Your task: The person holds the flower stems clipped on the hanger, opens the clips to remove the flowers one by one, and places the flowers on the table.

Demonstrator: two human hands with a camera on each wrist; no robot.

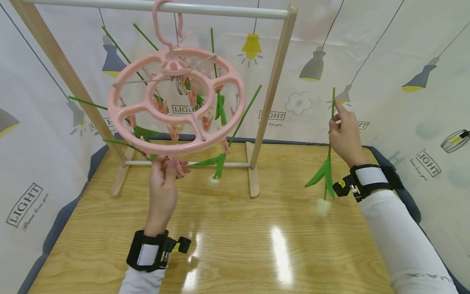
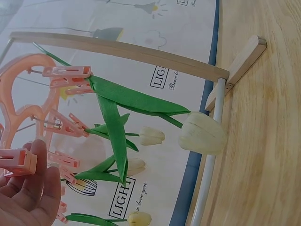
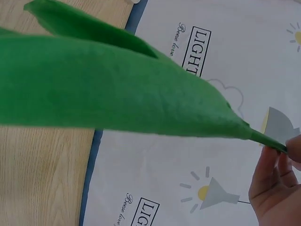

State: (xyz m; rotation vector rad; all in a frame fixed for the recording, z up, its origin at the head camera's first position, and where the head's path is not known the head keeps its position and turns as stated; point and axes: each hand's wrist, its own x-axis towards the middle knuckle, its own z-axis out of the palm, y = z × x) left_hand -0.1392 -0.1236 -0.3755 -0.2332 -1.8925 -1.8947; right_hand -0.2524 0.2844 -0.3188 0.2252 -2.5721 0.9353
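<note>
Tulip (image 1: 328,175): bloom down, stem near-vertical; my right hand (image 1: 345,132) pinches it.
Clip (image 1: 180,168): well left, below the hanger's near rim (image 1: 191,150), pinched by my left hand (image 1: 162,179).

Left hand (image 2: 30,202) is holding a clip (image 2: 19,162), other clips (image 2: 70,73) are gripping tulips (image 2: 202,133), rack (image 2: 141,56) is standing on the table (image 2: 268,146)
</note>
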